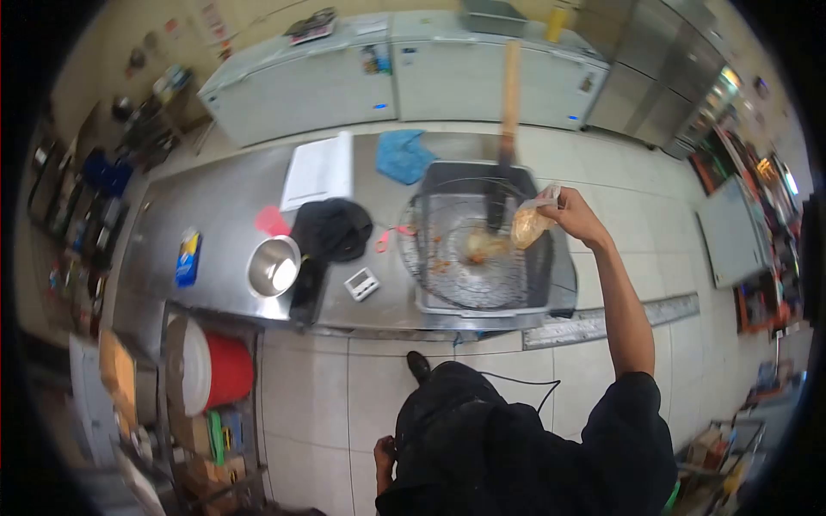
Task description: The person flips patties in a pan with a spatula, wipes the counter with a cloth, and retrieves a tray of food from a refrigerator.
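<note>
My right hand (571, 217) pinches the top of a clear plastic bag (532, 225), which holds yellowish-orange contents. The bag hangs over the right side of a grey rectangular tub (538, 297). A round wire rack (439, 288) lies over the tub, with orange-brown bits and a pale heap (482, 247) near its middle. A long tool with a wooden handle and dark blade (508, 112) stands tilted at the tub's back. My left hand (385, 452) hangs low beside my leg, fingers curled; whatever it may hold is hidden.
On the steel table (224, 206) are a metal pot (274, 266), black cloth (332, 229), white timer (361, 284), red scissors (387, 238), papers (318, 170), blue cloth (403, 156) and a blue-yellow pack (188, 258). A red bucket (231, 371) stands at lower left. Chest freezers (301, 99) line the back.
</note>
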`<state>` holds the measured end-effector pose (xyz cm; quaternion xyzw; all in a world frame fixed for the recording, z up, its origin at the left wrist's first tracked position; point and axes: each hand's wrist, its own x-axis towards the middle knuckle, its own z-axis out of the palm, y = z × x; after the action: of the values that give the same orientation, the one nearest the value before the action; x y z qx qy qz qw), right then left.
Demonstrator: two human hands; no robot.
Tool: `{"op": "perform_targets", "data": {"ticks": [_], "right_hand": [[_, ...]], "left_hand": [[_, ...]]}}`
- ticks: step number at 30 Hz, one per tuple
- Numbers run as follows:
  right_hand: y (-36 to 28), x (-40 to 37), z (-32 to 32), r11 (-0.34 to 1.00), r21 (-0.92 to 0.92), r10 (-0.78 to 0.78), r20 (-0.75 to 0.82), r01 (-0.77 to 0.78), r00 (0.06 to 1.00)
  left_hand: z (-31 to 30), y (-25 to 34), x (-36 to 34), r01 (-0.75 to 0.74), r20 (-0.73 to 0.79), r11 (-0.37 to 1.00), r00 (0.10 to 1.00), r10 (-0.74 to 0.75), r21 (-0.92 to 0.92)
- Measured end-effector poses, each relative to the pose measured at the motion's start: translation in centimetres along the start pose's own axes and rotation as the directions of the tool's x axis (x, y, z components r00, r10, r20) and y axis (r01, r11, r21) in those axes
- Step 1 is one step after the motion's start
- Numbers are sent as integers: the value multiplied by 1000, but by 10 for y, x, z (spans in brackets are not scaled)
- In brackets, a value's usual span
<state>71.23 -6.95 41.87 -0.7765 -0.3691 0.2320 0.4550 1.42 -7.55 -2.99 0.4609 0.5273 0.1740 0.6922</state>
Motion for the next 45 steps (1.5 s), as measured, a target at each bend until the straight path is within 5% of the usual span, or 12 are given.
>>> {"op": "perform_targets", "data": {"ticks": [2,3,12,14,17,20,24,27,34,38,41,45], "right_hand": [[11,-42,-40,999,-24,35,-68,-37,997],[16,-61,-58,998,-36,51,-91,-55,995],[199,-211,-162,890,-236,311,-309,-389,899],[281,-223,-152,876,-181,372,-334,-446,866],[383,-226,-128,818,-131,484,-369,-560,793],[433,-207,-114,736,67,662,-283,-674,694],[566,-162,-98,671,249,739,-152,-698,656],[617,-132,-100,545,326,819,-8,-773,574],[682,-78,-85,399,493,874,49,-773,483],[691,-67,-83,420,421,860,99,-804,501],[770,-77,-52,869,-194,481,112,-456,870],[824,-87,-34,916,-160,385,95,-368,918]], "left_hand": [[3,-38,11,130,86,964,990,-113,-232],[10,-39,-2,-139,103,977,987,123,165],[78,-39,-51,206,95,974,972,-214,93],[94,-30,-58,-129,237,919,971,40,374],[122,-12,-70,-78,263,850,962,-74,522],[170,14,-73,271,61,767,926,-373,581],[220,-19,-82,-113,42,811,993,108,573],[286,0,-101,252,-8,968,968,-252,4],[443,39,-116,306,47,855,933,-357,418],[470,40,-125,325,3,857,935,-356,400],[480,43,-137,345,-40,863,934,-356,370],[481,15,-156,279,-92,879,960,-265,386]]}}
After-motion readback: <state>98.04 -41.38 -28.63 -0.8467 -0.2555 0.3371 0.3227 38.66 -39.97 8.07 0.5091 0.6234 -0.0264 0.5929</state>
